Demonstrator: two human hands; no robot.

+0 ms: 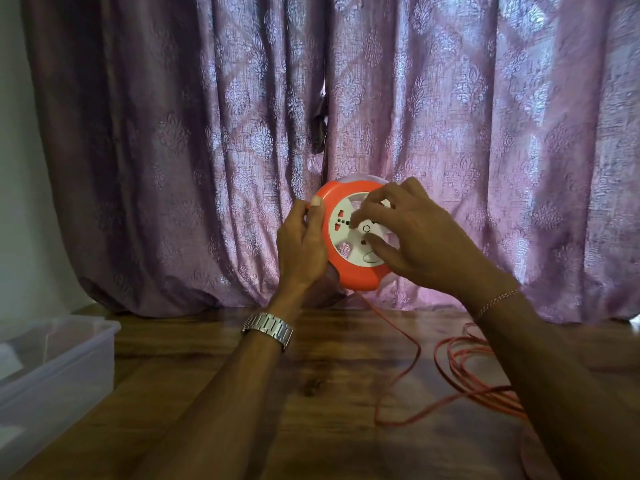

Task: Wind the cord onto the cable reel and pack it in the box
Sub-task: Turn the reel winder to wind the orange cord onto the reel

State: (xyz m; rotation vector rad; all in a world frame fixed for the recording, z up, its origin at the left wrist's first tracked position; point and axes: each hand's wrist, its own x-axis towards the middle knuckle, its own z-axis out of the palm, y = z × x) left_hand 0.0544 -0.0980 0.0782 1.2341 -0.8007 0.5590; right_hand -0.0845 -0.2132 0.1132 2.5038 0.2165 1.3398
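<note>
winding is the step in hand, by the look of how you hold things. your left hand (304,244) is clamped on the orange rim of the cable reel (353,233), thumb over the front edge and fingers behind, and it holds the reel up off the table (277,393), face toward you. that grip reads as the brace: it keeps the housing steady so that only the middle can turn. your right hand (412,233) lies on the white inner face, fingertips (363,211) bent and pressed against it near the centre, closed down on that face and not spread open; whether it pinches a knob or only pushes the disc, i cannot tell, since the hand covers that part.

the cord (460,372) leaves the bottom of the reel, hangs down to the table and lies there in loose red loops to your right, partly under your right forearm. so much of it is still off the reel that the task looks early. holding the reel high gives the cord a free run upward, though those overlapping loops could snag as they are drawn in.

the box (52,368), clear plastic and open, waits at the left edge of the table, well apart from the reel.
</note>
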